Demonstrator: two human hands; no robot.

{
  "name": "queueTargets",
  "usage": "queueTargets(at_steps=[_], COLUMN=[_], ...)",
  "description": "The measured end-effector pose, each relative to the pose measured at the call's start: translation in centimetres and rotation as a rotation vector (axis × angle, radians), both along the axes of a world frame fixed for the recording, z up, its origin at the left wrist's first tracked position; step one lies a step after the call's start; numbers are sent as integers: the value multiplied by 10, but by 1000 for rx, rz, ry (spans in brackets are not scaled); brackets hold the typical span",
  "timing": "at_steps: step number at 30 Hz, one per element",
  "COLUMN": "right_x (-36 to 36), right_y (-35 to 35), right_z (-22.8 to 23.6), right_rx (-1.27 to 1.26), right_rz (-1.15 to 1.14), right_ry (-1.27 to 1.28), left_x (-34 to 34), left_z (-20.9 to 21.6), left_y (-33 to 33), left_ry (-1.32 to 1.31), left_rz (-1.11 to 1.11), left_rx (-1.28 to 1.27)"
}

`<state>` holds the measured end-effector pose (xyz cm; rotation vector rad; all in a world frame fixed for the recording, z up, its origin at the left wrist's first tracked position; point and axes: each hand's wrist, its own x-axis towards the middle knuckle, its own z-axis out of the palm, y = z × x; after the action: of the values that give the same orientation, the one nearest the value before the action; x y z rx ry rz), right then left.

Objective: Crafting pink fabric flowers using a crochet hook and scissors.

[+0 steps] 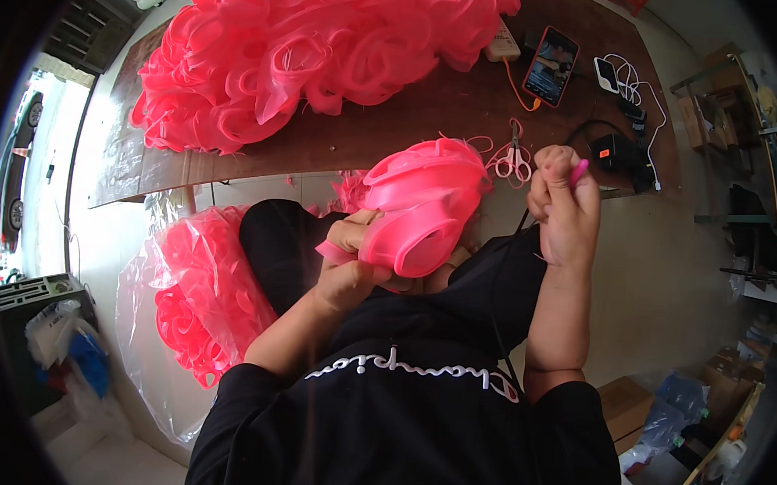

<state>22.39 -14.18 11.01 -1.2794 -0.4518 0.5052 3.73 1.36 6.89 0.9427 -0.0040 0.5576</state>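
My left hand (345, 271) is closed on the edge of a bright pink fabric flower (421, 200), made of folded, ruffled sheer ribbon. The flower hangs over my lap, in front of the table edge. To the right, my right hand (564, 199) is raised in a fist, apart from the flower. A small magenta rod-like end (578, 172) sticks out of that fist; the rest is hidden by the fingers. White-handled scissors (513, 163) with pink thread around them lie on the table edge between the flower and my right hand.
A large heap of pink ruffled flowers (302, 53) covers the far left of the brown table (387, 111). A phone (551, 67), cables and a black device (617, 158) lie at the right. Beside my left leg stands a clear bag of pink flowers (206, 277).
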Motion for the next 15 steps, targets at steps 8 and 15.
queueTargets(at_steps=[8, 15], right_x=[-13, -23], right_y=[-2, 21], right_z=[17, 20], right_rx=[-198, -39], right_rz=[193, 373], right_ry=[-451, -672], left_x=[0, 6], left_z=[-23, 4], left_y=[6, -7], left_ry=[-23, 22], left_rz=[-72, 42], left_rx=[54, -2])
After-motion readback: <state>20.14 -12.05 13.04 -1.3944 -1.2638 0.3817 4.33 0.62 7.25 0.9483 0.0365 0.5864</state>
